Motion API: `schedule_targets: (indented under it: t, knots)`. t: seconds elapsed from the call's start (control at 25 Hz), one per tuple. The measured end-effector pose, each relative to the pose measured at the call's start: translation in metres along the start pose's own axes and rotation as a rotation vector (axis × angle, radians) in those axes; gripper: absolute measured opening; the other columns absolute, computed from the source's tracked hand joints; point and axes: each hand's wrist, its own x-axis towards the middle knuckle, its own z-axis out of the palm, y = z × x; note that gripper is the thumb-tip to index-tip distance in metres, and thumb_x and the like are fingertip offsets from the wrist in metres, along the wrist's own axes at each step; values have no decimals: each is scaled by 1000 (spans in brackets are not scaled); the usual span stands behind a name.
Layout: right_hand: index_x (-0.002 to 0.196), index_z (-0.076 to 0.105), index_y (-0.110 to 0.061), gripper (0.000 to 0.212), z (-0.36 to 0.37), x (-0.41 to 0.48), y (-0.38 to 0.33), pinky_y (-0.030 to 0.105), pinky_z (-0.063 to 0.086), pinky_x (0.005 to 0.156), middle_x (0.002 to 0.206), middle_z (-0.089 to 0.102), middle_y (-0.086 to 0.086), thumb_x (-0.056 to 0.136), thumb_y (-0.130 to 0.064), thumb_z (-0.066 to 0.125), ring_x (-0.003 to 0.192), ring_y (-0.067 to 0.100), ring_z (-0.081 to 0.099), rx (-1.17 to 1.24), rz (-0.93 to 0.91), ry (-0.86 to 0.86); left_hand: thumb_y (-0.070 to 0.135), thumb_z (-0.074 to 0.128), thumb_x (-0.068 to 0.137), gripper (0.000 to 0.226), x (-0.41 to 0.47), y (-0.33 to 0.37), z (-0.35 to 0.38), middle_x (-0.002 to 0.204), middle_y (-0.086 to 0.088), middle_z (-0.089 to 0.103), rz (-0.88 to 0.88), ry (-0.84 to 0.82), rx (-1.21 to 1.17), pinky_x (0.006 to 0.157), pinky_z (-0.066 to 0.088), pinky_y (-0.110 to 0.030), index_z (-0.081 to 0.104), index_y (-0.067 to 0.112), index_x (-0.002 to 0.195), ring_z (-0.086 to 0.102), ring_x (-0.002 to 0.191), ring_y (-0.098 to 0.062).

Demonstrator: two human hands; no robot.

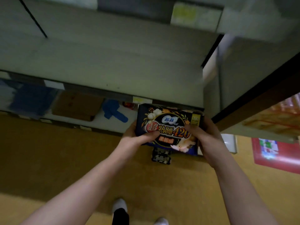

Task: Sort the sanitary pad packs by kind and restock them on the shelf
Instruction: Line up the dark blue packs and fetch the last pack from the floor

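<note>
A dark navy sanitary pad pack (168, 125) with gold flowers and "420" on its face is held in front of the pale shelf board (113, 62). My left hand (138, 135) grips its left edge, thumb across the front. My right hand (204, 135) grips its right edge, thumb on the front. The pack hangs just below the shelf's front lip, above the floor. Below it, more dark packs (161, 157) lie on the floor, partly hidden.
A lower shelf holds a brown cardboard box (76, 108), blue packs (30, 101) and a blue item (113, 112). A dark upright post (253, 98) stands right of the pack. A red package (276, 153) lies on the yellow floor (48, 151) at right.
</note>
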Motion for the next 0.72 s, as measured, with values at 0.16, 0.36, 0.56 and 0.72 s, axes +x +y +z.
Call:
schedule_targets:
  t: [0.16, 0.36, 0.56, 0.72]
  knots:
    - [100, 54, -16, 40, 6, -34, -77, 35, 57, 67, 83, 73, 1, 63, -21, 68, 79, 21, 70, 25, -104, 36, 37, 78, 53, 67, -33, 73, 14, 99, -3, 73, 126, -143, 91, 83, 54, -23, 57, 12, 111, 69, 93, -15]
    - [109, 53, -23, 62, 24, -69, -148, 39, 56, 75, 99, 70, 1, 52, -30, 76, 90, 19, 69, 74, -246, 57, 6, 70, 75, 42, -69, 144, 22, 92, -3, 70, 268, -182, 69, 53, 46, -6, 53, 4, 113, 67, 72, -2]
    - [140, 18, -41, 111, 41, -99, -207, 31, 39, 102, 136, 37, -7, 53, -36, 87, 123, 10, 43, -331, -477, 245, 3, 76, 66, 57, -82, 202, 22, 102, -9, 69, 452, -245, 62, 70, 52, -17, 51, -1, 117, 67, 87, -11]
    - [137, 9, -48, 106, 56, -107, -237, 40, 23, 112, 147, 26, 1, 60, -41, 82, 135, 21, 23, -1131, -712, 425, -4, 77, 59, 60, -82, 227, 29, 92, 0, 69, 530, -280, 54, 66, 51, -16, 49, 4, 112, 67, 80, -4]
